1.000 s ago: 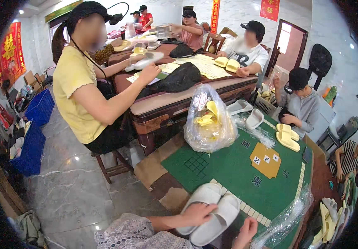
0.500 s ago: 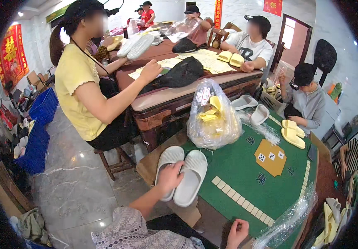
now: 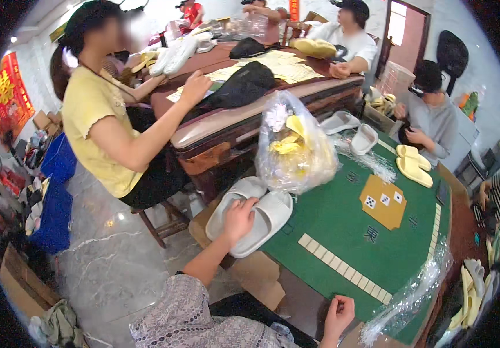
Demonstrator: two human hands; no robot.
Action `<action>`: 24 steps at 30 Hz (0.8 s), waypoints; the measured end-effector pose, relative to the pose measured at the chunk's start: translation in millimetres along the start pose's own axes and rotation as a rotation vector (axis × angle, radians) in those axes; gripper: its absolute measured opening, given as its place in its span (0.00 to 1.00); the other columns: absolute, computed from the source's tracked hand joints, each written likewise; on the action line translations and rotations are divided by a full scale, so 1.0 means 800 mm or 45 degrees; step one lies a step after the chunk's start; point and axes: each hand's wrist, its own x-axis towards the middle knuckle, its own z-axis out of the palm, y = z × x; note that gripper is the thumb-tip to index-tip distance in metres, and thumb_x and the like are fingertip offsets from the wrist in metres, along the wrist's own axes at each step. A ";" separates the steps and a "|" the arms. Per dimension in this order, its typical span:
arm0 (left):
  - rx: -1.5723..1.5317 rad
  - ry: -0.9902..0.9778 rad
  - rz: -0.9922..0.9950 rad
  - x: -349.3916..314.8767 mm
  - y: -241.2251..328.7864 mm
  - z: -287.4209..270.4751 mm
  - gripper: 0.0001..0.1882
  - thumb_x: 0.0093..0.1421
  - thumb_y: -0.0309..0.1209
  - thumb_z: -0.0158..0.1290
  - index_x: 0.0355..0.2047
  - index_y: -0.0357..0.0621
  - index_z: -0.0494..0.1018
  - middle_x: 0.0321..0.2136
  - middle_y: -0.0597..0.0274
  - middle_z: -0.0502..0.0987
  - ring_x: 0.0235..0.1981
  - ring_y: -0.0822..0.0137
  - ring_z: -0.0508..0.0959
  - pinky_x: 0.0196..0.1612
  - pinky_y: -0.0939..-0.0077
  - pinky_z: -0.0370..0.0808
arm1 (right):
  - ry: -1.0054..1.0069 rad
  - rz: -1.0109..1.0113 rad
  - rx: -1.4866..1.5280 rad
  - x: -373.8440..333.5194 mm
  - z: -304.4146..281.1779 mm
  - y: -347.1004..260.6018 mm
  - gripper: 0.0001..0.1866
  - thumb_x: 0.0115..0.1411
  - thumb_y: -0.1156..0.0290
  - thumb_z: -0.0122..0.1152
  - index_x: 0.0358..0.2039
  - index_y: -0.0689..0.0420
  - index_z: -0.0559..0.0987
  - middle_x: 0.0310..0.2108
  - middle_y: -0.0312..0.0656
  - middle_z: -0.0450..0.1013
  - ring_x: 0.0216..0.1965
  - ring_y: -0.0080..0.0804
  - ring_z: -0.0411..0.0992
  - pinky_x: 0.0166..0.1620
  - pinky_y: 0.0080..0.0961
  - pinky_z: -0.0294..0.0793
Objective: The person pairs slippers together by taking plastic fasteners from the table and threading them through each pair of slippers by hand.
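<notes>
Green cloth point(image 3: 319, 238) covers the table, with a clear bag point(image 3: 296, 168) of yellow slippers standing on it. Two grey slippers point(image 3: 264, 229) sit side by side at the table's left corner, just beside the bag. I hold them with my left hand point(image 3: 240, 220), fingers bent over a strap. My right hand point(image 3: 340, 313) is loosely curled, with nothing showing in it, near some crinkly plastic point(image 3: 415, 290)

The bag point(image 3: 297, 165) sits on the mat point(image 3: 319, 232). Behind the bag stands a table point(image 3: 203, 132); before it, leftward, are slippers point(image 3: 261, 236) in the left hand point(image 3: 239, 218); rightward, more slippers point(image 3: 413, 172); nearer right, plastic wrap point(image 3: 415, 290).
</notes>
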 end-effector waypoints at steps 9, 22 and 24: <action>0.041 -0.041 0.020 -0.002 -0.008 0.011 0.25 0.54 0.23 0.55 0.55 0.42 0.70 0.47 0.48 0.76 0.48 0.46 0.72 0.54 0.56 0.68 | 0.000 0.059 -0.113 0.012 -0.009 -0.027 0.02 0.55 0.75 0.64 0.29 0.56 0.79 0.28 0.40 0.74 0.24 0.30 0.73 0.27 0.23 0.72; 0.346 -0.132 0.005 -0.033 0.068 -0.018 0.34 0.55 0.21 0.50 0.64 0.46 0.59 0.63 0.37 0.57 0.61 0.37 0.61 0.63 0.49 0.58 | 0.116 -0.020 -0.051 -0.001 -0.018 -0.015 0.03 0.57 0.70 0.61 0.32 0.54 0.79 0.30 0.39 0.74 0.25 0.35 0.74 0.29 0.28 0.74; 0.285 -0.214 0.069 -0.036 0.104 -0.038 0.32 0.57 0.26 0.53 0.64 0.45 0.60 0.64 0.38 0.56 0.63 0.39 0.59 0.64 0.50 0.57 | 0.126 -0.061 -0.033 0.002 -0.016 -0.013 0.04 0.57 0.70 0.61 0.32 0.54 0.78 0.30 0.40 0.74 0.26 0.38 0.74 0.30 0.30 0.74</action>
